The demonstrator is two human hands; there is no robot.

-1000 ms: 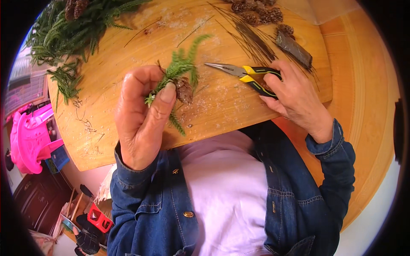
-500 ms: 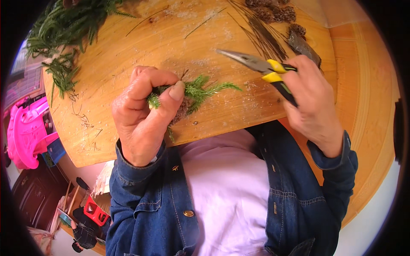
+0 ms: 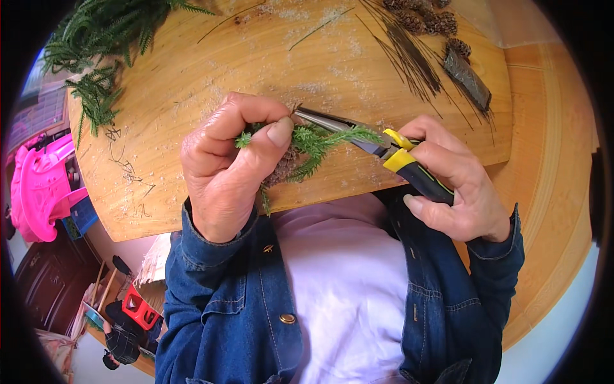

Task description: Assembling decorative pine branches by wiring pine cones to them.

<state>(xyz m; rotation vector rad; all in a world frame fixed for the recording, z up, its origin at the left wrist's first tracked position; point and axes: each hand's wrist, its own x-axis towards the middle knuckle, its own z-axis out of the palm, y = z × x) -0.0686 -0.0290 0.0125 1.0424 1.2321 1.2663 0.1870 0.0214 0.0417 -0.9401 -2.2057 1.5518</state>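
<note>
My left hand (image 3: pixel 233 160) pinches a small bundle of green artificial pine sprigs (image 3: pixel 313 150) against a brown pine cone (image 3: pixel 281 168). A short dark wire end (image 3: pixel 295 110) sticks up above the thumb and forefinger. In my right hand (image 3: pixel 451 179) is a pair of long-nose pliers (image 3: pixel 400 157) with yellow and black handles. The plier tips reach the wire end right beside my left fingertips, and a green sprig overlaps the jaws. Whether the jaws grip the wire is too small to tell. My fingers hide much of the pine cone.
Green artificial pine branches (image 3: pixel 102 45) are heaped at the far left of the wooden table (image 3: pixel 211 77). Dark wires (image 3: pixel 409 57), several pine cones (image 3: pixel 441 24) and a dark wrapped bundle (image 3: pixel 468 80) lie far right. Cut wire bits (image 3: pixel 128 169) and white flecks are scattered about. A pink chair (image 3: pixel 41 189) stands left.
The pliers in my right hand have come left and down, so their tips now meet the wire end at my left fingers. The left hand with the bundle sits slightly farther right.
</note>
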